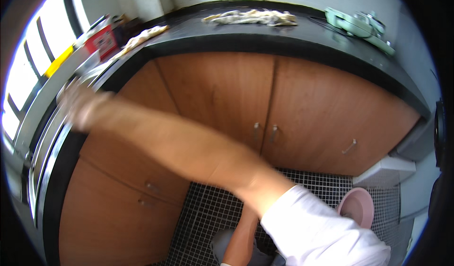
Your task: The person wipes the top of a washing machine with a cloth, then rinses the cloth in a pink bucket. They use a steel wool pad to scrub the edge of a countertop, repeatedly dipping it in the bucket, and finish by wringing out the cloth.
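Observation:
My right arm reaches across the view to the left, and my right hand [79, 104], strongly blurred, is at the rim of the metal sink [49, 149]. Whether its fingers hold anything cannot be told. My left forearm comes up from the bottom; my left hand is hidden behind the right arm. Beyond the right hand stands a red container [103, 42] with a label. A crumpled, light-coloured cloth [143, 37] lies on the counter near it. Another crumpled cloth [252, 17] lies farther back on the dark countertop [308, 35].
A pale green device [358, 25] with a dark cord sits at the counter's right. Wooden cabinet doors [220, 88] with metal handles run below. A pink basin [356, 207] stands on the dark tiled floor [202, 212], near a white box-like object [385, 170]. Something yellow [58, 62] is by the window.

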Demonstrator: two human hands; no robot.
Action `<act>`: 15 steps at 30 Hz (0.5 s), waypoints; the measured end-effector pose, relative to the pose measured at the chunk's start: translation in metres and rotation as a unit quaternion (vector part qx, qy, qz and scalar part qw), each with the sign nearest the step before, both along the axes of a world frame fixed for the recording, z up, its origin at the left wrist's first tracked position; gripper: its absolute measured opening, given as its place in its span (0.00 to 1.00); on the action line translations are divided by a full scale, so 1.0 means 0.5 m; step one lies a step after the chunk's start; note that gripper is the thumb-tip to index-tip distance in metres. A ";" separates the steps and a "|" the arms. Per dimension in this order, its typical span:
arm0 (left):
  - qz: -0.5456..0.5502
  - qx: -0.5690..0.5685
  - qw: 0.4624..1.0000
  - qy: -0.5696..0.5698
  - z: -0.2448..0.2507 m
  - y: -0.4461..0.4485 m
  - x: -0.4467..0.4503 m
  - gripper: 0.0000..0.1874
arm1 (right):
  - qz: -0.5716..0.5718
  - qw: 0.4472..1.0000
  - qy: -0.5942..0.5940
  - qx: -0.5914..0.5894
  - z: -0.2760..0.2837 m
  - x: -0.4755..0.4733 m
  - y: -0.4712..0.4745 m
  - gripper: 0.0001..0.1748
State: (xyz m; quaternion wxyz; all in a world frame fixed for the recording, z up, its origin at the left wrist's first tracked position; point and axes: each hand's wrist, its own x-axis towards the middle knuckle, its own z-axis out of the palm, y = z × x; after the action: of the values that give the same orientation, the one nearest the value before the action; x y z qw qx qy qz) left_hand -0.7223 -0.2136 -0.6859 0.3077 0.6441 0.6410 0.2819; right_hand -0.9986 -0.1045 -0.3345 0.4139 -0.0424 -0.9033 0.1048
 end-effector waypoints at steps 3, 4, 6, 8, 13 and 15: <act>0.041 0.015 0.997 -0.067 0.004 -0.027 0.009 0.11 | 0.040 0.999 -0.034 0.009 -0.027 0.007 -0.076 0.14; 0.051 0.015 0.996 -0.077 0.010 -0.033 0.002 0.11 | 0.060 0.997 -0.047 0.011 -0.046 0.022 -0.082 0.15; 0.067 0.015 0.993 -0.092 0.028 -0.049 -0.011 0.12 | 0.107 0.988 0.103 0.052 -0.076 0.048 -0.067 0.17; 0.080 0.016 0.991 -0.102 0.045 -0.061 -0.018 0.12 | 0.074 0.938 0.303 0.152 -0.127 0.081 0.015 0.18; 0.080 0.016 0.990 -0.117 0.050 -0.048 -0.013 0.13 | -0.136 0.883 0.277 0.354 -0.159 0.089 0.231 0.18; 0.040 0.012 0.994 -0.101 0.038 -0.017 -0.001 0.13 | -0.192 0.887 0.255 0.334 -0.161 0.098 0.274 0.16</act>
State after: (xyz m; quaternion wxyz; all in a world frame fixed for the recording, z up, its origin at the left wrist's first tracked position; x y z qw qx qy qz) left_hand -0.7228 -0.2220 -0.6671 0.3513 0.5901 0.6285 0.3652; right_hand -0.9494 0.0327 -0.4151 0.6317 -0.0458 -0.7226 -0.2771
